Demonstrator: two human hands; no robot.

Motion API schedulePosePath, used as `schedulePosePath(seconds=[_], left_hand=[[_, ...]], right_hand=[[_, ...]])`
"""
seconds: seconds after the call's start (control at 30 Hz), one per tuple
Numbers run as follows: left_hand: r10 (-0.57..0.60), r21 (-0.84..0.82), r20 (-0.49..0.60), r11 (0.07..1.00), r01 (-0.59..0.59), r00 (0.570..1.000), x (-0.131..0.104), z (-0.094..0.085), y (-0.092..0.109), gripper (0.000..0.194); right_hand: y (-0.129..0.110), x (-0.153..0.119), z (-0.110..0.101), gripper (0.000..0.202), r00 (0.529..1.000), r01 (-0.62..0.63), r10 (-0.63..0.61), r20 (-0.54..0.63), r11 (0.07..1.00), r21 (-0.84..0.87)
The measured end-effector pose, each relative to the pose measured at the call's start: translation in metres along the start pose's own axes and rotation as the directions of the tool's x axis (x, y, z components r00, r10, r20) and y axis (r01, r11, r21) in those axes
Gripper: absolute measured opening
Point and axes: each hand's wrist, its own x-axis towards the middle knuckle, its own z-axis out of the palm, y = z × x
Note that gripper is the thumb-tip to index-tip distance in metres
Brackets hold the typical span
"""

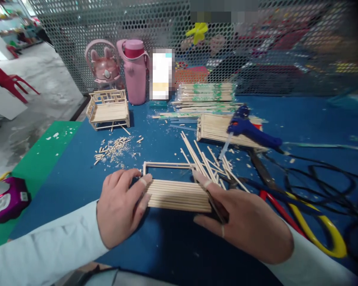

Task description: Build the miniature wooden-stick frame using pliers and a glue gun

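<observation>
A small piece built of thin wooden sticks, a flat slatted panel (pixel 179 194) with an upright open frame (pixel 167 164) along its far side, sits on the blue table in front of me. My left hand (pixel 119 204) grips its left end, fingertips at the corner and thumb along the slats. At the right end, my right hand (pixel 244 222) holds the piece with a finger on the frame's corner, while the thumb is lower down. A dark flat tool (pixel 217 206) shows under the right fingers; its kind is partly hidden. Some fingertips on both hands have pale wraps.
Loose wooden sticks (pixel 203 159) lie just beyond my right hand. A blue glue gun (pixel 250 129) rests over another stick piece (pixel 214 125). Pliers handles (pixel 325 230) and black cables lie right. A finished miniature bench (pixel 109 109), stick scraps (pixel 115 149) and a pink bottle (pixel 135 75) stand left.
</observation>
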Motion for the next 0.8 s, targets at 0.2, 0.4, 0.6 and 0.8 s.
schedulePosePath(seconds=[0.2, 0.4, 0.6, 0.8], left_hand=[[0.019, -0.049, 0.057, 0.999, -0.016, 0.998, -0.002, 0.001, -0.001, 0.031], [0.078, -0.098, 0.061, 0.993, -0.072, 0.995, -0.001, 0.003, -0.007, 0.031], [0.062, -0.183, 0.065, 0.982, -0.049, 0.996, -0.003, 0.005, -0.008, 0.032], [0.13, -0.05, 0.035, 0.99, -0.128, 0.991, -0.004, 0.006, -0.006, 0.033]], right_hand=[[0.002, 0.0, -0.011, 0.06, 0.99, -0.129, 0.139, -0.037, 0.973, 0.193], [0.008, 0.008, -0.022, 0.023, 0.935, -0.312, 0.354, 0.001, 0.825, 0.471], [0.003, 0.012, -0.013, 0.016, 0.784, -0.615, 0.39, 0.483, 0.383, 0.689], [-0.002, 0.008, -0.011, 0.017, 0.815, -0.567, 0.428, 0.391, 0.448, 0.691]])
